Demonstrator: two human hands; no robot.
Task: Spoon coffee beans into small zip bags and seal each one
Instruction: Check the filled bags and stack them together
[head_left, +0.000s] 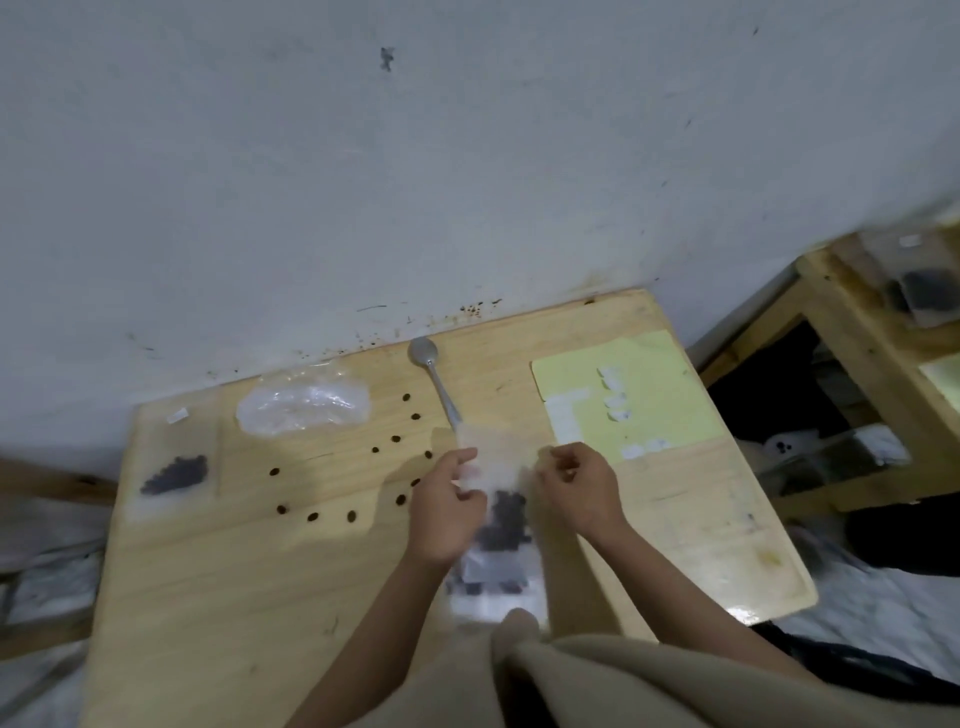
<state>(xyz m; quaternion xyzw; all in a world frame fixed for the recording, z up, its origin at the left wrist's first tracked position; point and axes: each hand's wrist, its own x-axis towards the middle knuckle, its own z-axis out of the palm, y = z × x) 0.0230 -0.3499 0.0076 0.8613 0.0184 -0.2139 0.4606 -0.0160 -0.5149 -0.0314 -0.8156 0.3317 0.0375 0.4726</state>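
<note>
Hands, left hand (445, 506) and right hand (576, 488), pinch unlabelled zip bag (493, 467).

Wooden desk (260, 571) against stained white wall (363, 182). Yellow sheet (654, 395) with white stickers at desk's far right corner. Wooden shelf (831, 312) stands right of desk.

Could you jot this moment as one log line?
left hand: pinching bag top | right hand: same | spoon: idle | beans: spilled

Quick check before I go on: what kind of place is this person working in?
Probably a home or small makeshift workroom, not a factory line: a bare wooden table pushed against a stained plaster wall, wooden shelving beside it, and loose beans and a spoon on the table.
</note>
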